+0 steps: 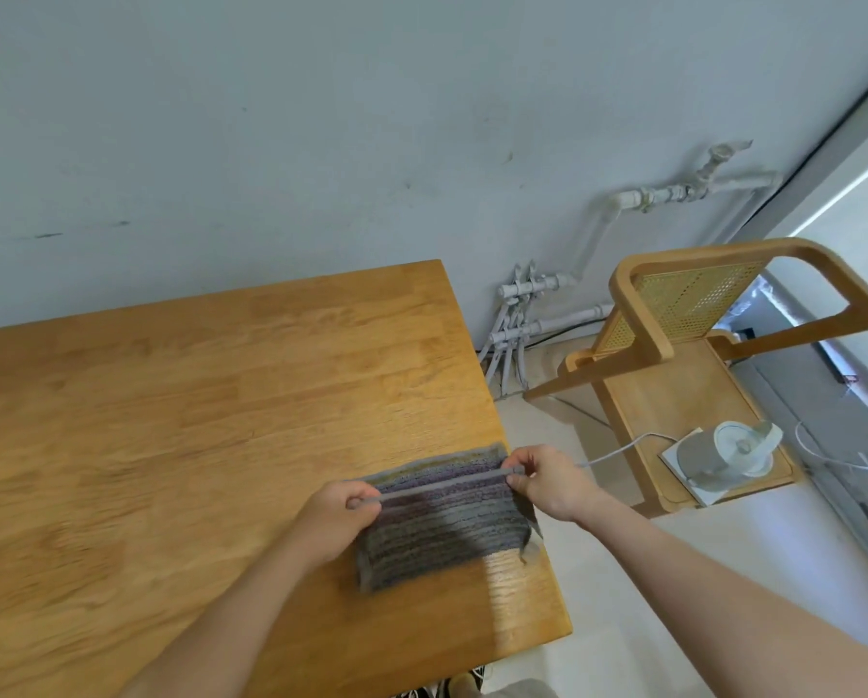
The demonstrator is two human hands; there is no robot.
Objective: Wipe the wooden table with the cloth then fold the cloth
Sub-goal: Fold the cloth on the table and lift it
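Two-handed grip on the striped grey cloth (442,526): lifted edge pinched by left hand (336,521) and right hand (552,481), one at each end. Lying by the right edge of the wooden table (170,420), close to its front corner.

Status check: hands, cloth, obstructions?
Left hand, right hand each pinch an end of the cloth hem. Cloth on table, near right edge. Chair with kettle stands apart.

Plain room of a home, wooden table (170,420) by a bare pale wall (270,118), cane-backed wooden chair (638,314) beside it, white electric kettle (724,453) on the chair seat, exposed white pipes (673,193) running along the wall
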